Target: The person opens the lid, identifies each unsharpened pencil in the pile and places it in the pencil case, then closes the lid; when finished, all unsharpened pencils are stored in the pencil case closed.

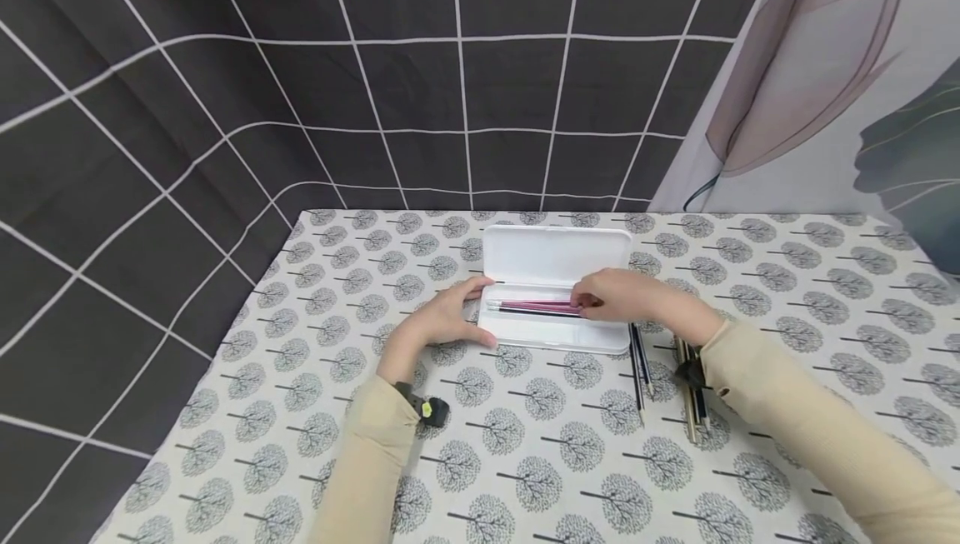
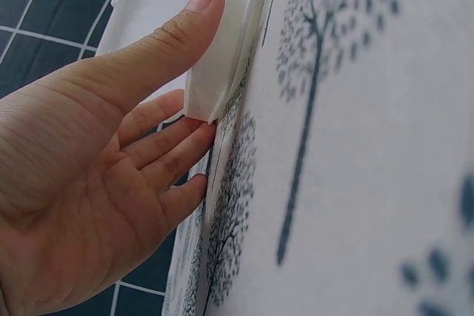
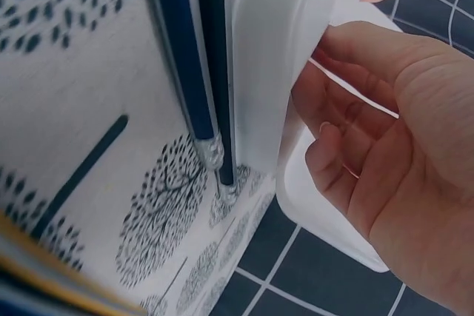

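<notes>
An open white pencil case [image 1: 528, 334] lies on the table, its lid [image 1: 555, 254] tipped back. Several pencils [image 1: 536, 308], pink and dark, lie lengthwise inside it. My left hand [image 1: 447, 317] holds the case's left end, thumb at the near corner and fingers at the far one. In the left wrist view that thumb lies over the white rim. My right hand [image 1: 617, 295] is inside the right half of the case, its curled fingers on the pencils' right ends. The right wrist view shows this hand [image 3: 385, 138], but the case wall hides its fingertips and the pencils.
Two dark pencils [image 1: 639, 369] lie beside the case's right end. Further right, gold and dark pencils [image 1: 690, 411] lie partly under my right wrist. The tablecloth [image 1: 322, 411] has a tree print. A dark grid-patterned curtain [image 1: 405, 86] hangs behind the table.
</notes>
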Demonstrator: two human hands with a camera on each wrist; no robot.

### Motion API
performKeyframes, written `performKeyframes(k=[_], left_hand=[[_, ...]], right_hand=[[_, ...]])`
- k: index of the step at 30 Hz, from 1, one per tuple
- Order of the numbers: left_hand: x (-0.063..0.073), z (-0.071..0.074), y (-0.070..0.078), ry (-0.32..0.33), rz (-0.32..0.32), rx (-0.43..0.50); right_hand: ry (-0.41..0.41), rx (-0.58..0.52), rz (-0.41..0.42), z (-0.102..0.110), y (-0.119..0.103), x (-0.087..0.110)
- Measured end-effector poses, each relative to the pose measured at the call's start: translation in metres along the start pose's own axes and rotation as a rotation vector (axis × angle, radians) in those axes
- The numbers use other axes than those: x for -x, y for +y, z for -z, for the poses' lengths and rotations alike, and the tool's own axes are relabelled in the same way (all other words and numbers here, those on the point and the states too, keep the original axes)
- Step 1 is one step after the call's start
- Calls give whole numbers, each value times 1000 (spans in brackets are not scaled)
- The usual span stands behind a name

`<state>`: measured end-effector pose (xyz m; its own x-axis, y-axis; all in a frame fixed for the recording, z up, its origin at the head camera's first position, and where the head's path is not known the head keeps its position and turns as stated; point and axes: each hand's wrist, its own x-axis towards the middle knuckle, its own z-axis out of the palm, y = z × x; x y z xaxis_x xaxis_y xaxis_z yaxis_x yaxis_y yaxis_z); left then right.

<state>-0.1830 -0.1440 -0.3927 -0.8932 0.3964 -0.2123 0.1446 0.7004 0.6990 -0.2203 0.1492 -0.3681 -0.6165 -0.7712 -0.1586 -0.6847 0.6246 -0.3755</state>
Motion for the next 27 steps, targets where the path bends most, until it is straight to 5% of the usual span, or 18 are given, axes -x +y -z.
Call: performKeyframes(k=[6,12,17,27], left_hand=[[1,0,-1,11,7,-5],[0,0,-1,2,-1,8],[-1,2,0,12,9,6],[1,-1,2,7,16,24]], right_hand=[[53,-29,15,4,2,12],[192,-43,10,11,11,38],[291,-25,-94,12,28,64],[225,-30,-309,-7,45,111]])
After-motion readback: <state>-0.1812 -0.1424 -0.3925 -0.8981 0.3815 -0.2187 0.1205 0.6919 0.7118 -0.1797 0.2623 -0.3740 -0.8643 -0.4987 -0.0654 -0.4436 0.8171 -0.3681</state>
